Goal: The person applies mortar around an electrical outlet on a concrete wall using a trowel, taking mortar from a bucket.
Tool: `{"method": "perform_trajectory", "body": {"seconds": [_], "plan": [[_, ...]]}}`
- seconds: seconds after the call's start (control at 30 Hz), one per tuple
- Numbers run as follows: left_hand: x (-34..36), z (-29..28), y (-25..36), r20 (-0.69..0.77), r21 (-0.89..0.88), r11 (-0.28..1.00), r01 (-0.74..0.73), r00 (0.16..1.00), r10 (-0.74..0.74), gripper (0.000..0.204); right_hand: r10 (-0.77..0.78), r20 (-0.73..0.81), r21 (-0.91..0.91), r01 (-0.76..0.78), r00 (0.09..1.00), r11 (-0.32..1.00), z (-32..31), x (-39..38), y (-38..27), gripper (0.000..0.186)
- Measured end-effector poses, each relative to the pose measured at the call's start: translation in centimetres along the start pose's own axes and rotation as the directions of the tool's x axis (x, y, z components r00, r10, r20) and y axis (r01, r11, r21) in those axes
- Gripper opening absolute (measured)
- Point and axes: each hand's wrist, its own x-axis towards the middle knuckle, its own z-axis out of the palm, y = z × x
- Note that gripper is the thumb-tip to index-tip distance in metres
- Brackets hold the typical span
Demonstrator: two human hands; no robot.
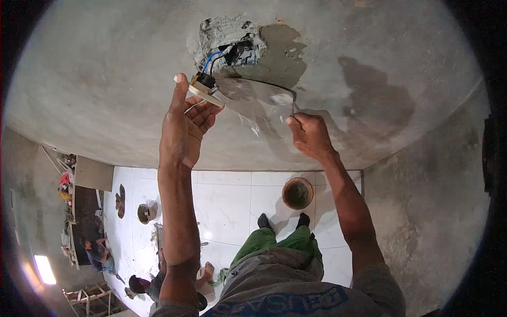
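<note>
My left hand [187, 119] is raised to the wall and pinches a white electrical wall plate [207, 97], its black back part turned up. Blue and black wires [211, 59] run from it into a rough hole in the wall [240, 51]. Whether the plate is a switch or a socket is hidden. To the right, my right hand [310, 133] is closed round the handle of a trowel, whose thin shiny blade [253, 91] lies close to the wall just below the hole. Fresh darker mortar [282, 55] covers the wall right of the hole.
A bucket [298, 193] stands on the white tiled floor [227, 185] near my feet, with a smaller bucket [146, 213] farther left. Two people [97, 256] are low down at the left, near cluttered shelves [71, 211] and a wooden frame [90, 301].
</note>
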Motion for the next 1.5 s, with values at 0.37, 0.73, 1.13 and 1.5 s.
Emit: {"method": "perform_trajectory", "body": {"seconds": [0.37,0.73,1.13,1.5], "plan": [[-0.1,0.2,-0.3,-0.023,-0.015,1.0,-0.001,1.0,0.0,0.088,0.006,-0.166,0.038,0.0,0.986,0.999,-5.0,-3.0,2.1,0.031],[0.0,0.1,-0.2,-0.005,-0.056,0.998,-0.005,1.0,0.004,0.081,-0.089,-0.121,0.001,0.089,0.989,0.996,-2.4,-1.7,2.1,0.033],[-0.1,0.1,-0.5,0.031,-0.089,0.995,0.037,0.999,-0.034,0.081,0.038,-0.123,0.28,-0.002,0.992,0.96,-5.9,1.0,0.7,0.045],[-0.4,0.3,-1.0,0.013,-0.152,0.988,-0.01,1.0,0.012,0.072,-0.009,-0.012,-0.114,0.007,1.0,0.993,-9.6,-4.2,3.0,0.037]]}}
